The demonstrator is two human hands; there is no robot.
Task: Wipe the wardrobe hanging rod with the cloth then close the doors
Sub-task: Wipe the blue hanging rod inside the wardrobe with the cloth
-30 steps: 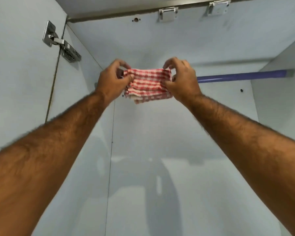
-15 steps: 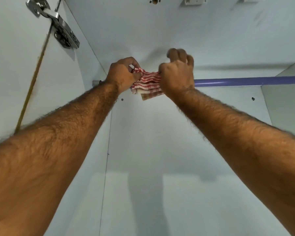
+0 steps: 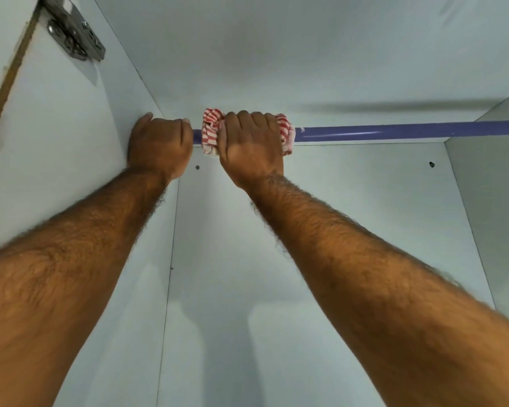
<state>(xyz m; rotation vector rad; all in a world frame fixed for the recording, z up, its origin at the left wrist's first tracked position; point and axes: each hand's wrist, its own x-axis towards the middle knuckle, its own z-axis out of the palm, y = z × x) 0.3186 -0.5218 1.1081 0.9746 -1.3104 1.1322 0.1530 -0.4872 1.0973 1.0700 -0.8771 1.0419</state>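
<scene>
A purple hanging rod runs across the top of the pale wardrobe interior from the left wall to the right wall. A red-and-white checked cloth is wrapped around the rod left of centre. My right hand is closed over the cloth and the rod. My left hand grips the bare rod at its left end, against the left side wall, just apart from the cloth. The rod's stretch under both hands is hidden.
A metal door hinge is fixed at the upper left, where the open left door meets the side wall. Small holes dot the back panel. The right side wall limits the rod's far end.
Both hands held the cloth in front of the rod before. Now the cloth is wrapped on the rod under my right hand, and my left hand has let go of it and taken the bare rod.
</scene>
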